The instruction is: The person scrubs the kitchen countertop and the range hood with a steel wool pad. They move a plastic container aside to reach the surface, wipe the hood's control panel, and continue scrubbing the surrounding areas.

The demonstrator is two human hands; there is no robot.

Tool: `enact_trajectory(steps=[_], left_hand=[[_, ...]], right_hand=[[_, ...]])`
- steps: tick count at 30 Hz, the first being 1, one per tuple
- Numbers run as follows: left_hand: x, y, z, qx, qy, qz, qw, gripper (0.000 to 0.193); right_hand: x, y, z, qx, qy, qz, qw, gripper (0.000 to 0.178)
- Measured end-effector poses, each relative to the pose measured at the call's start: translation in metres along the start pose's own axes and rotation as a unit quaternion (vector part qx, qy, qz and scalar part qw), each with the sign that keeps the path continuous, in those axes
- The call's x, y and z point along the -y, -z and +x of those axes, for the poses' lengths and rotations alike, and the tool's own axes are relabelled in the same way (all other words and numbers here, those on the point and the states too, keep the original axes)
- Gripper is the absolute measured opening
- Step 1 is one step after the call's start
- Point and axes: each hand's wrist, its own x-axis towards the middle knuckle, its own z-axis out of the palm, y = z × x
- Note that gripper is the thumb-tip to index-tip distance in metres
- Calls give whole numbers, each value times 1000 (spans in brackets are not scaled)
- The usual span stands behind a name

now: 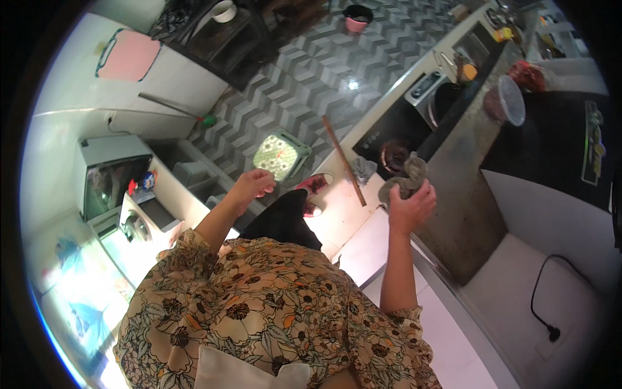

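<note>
1. Holding a bunched grey cloth (pixel 415 169) in the right hand (pixel 413 206), over the near edge of the black hob (pixel 378 137) by the burner (pixel 394 155); fingers wrapped round the cloth, though cannot tell the fingertips' exact grip.
2. Apart from it, with the left hand (pixel 256 186) raised, fingers curled together, nothing visible inside.
3. For good control, gather the cloth into a firm pad; tuck in loose folds; check the burner for heat; press evenly; mind the wooden stick (pixel 345 162) alongside.
</note>
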Motion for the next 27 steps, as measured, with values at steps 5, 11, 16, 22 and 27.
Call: enact_trajectory(steps=[5, 11, 16, 22, 27], left_hand=[[-2, -32, 3, 112, -55, 41, 991, 19], [-185, -111, -82, 57, -553, 138, 820, 26], [-308, -107, -246, -37, -912, 4, 409, 39], [-345, -106, -290, -112, -966, -64, 225, 34], [-364, -88, -289, -163, -966, -33, 198, 30]], right_hand=[[-7, -3, -1, 120, -21, 19, 992, 64], [-6, 4, 20, 170, -50, 65, 982, 70], [-1, 23, 23, 217, -24, 59, 974, 74], [-10, 35, 35, 299, -41, 77, 950, 74], [22, 40, 40, 305, -47, 98, 946, 79]])
